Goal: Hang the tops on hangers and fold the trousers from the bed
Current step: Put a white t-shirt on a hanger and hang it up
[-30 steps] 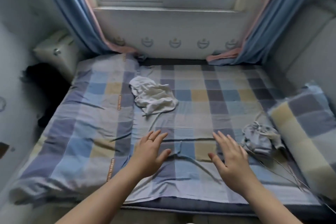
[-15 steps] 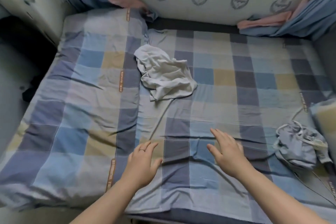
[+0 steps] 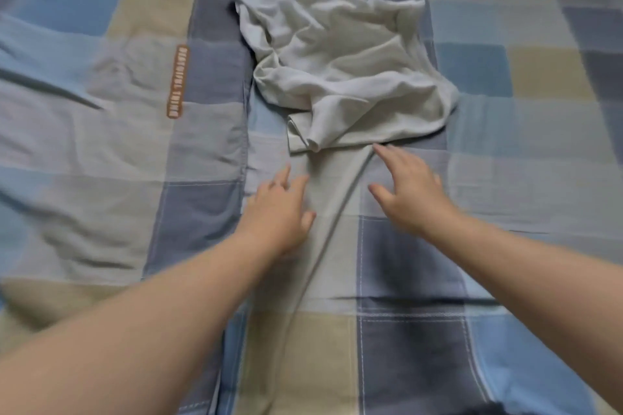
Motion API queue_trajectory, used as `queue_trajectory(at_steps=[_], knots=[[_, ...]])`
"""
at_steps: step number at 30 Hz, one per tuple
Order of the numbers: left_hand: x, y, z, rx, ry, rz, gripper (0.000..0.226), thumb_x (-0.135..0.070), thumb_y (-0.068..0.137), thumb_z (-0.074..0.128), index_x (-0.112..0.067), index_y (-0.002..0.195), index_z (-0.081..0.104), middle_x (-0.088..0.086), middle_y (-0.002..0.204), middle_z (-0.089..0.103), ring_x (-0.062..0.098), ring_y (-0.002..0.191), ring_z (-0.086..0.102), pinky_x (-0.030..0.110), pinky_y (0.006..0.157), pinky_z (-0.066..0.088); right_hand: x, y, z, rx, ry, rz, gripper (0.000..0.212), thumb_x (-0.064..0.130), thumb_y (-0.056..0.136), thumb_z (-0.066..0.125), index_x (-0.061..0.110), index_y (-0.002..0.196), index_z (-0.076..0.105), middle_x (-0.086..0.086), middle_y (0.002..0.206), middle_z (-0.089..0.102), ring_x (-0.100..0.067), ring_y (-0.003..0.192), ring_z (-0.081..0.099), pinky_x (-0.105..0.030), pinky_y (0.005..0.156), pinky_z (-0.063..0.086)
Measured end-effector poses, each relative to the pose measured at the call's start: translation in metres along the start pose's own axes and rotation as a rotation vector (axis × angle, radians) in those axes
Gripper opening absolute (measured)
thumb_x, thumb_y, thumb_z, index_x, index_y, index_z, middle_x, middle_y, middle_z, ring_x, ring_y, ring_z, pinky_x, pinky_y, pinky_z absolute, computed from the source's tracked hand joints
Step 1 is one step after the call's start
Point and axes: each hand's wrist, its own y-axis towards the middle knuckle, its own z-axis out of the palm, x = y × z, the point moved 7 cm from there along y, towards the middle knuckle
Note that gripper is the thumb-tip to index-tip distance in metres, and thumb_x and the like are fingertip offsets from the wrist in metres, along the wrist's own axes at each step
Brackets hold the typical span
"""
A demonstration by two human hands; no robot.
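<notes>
Left hand (image 3: pixel 279 209), right hand (image 3: pixel 408 194) spread, empty; both moved forward, now near crumpled white garment (image 3: pixel 337 57).

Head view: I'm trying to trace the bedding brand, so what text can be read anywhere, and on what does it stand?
Orange tab sewn on the checked bedsheet: white capitals running along its length, apparently "BEAUTIFUL" plus a second word too blurred to read.
White garment: no print or label shows.
Nothing else carries text.

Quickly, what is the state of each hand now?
Left hand: open, holding nothing.
Right hand: open, holding nothing.
</notes>
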Motion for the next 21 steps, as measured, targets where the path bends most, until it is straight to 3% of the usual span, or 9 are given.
queue_trajectory(at_steps=[3, 5, 8, 11, 14, 16, 21], knots=[[0.004, 0.053, -0.008, -0.143, -0.058, -0.001, 0.08, -0.042, 0.096, 0.058, -0.025, 0.159, 0.012, 0.005, 0.169, -0.001, 0.043, 0.144, 0.029, 0.051, 0.116, 0.03, 0.01, 0.047, 0.014, -0.052, -0.062, -0.058, 0.071, 0.04, 0.094, 0.057, 0.038, 0.156, 0.024, 0.0, 0.166, 0.015, -0.025, 0.15, 0.015, -0.049, 0.118, 0.022], [0.008, 0.082, -0.006, -0.195, -0.115, -0.012, 0.075, -0.041, 0.097, 0.057, -0.026, 0.157, 0.015, 0.004, 0.166, 0.013, 0.044, 0.138, 0.037, 0.051, 0.112, 0.035, 0.012, 0.073, 0.026, -0.053, -0.099, -0.083, 0.071, 0.041, 0.093, 0.059, 0.041, 0.155, 0.024, 0.002, 0.167, 0.013, -0.027, 0.15, 0.015, -0.053, 0.116, 0.023], [0.009, 0.101, 0.002, -0.312, -0.105, -0.041, 0.036, -0.035, 0.101, 0.048, -0.026, 0.135, 0.042, 0.007, 0.145, 0.037, 0.043, 0.116, 0.052, 0.047, 0.086, 0.045, 0.001, 0.094, 0.039, -0.046, -0.156, -0.046, 0.058, 0.047, 0.095, 0.057, 0.038, 0.149, 0.038, 0.003, 0.157, 0.035, -0.031, 0.141, 0.034, -0.054, 0.109, 0.034], [0.01, 0.104, 0.001, -0.429, -0.108, -0.124, 0.02, -0.018, 0.1, 0.04, -0.022, 0.118, 0.049, 0.008, 0.134, 0.045, 0.039, 0.109, 0.055, 0.042, 0.074, 0.036, 0.002, 0.101, 0.035, -0.171, -0.244, -0.068, 0.032, 0.042, 0.099, 0.051, 0.028, 0.127, 0.062, -0.003, 0.13, 0.059, -0.035, 0.123, 0.049, -0.044, 0.094, 0.045], [0.005, 0.104, -0.006, -0.388, -0.12, -0.157, 0.027, -0.011, 0.1, 0.037, -0.021, 0.12, 0.052, 0.007, 0.132, 0.05, 0.036, 0.115, 0.053, 0.042, 0.08, 0.04, 0.007, 0.108, 0.028, -0.222, -0.288, -0.031, 0.023, 0.024, 0.099, 0.047, 0.021, 0.106, 0.069, -0.008, 0.115, 0.065, -0.036, 0.113, 0.055, -0.036, 0.073, 0.036], [0.002, 0.092, -0.007, -0.31, -0.089, -0.131, 0.027, -0.012, 0.099, 0.04, -0.021, 0.121, 0.053, 0.008, 0.132, 0.053, 0.036, 0.12, 0.051, 0.044, 0.088, 0.041, 0.007, 0.1, 0.022, -0.214, -0.252, 0.001, 0.022, 0.018, 0.096, 0.049, 0.023, 0.1, 0.07, -0.009, 0.11, 0.067, -0.035, 0.109, 0.057, -0.034, 0.072, 0.033], [-0.017, 0.02, 0.01, -0.108, -0.012, -0.025, 0.018, -0.024, 0.1, 0.047, -0.019, 0.114, 0.057, 0.009, 0.123, 0.059, 0.036, 0.117, 0.053, 0.041, 0.084, 0.039, 0.0, 0.026, 0.009, -0.096, -0.136, -0.01, 0.019, 0.027, 0.097, 0.051, 0.022, 0.097, 0.069, -0.01, 0.105, 0.071, -0.038, 0.101, 0.061, -0.036, 0.072, 0.038]])
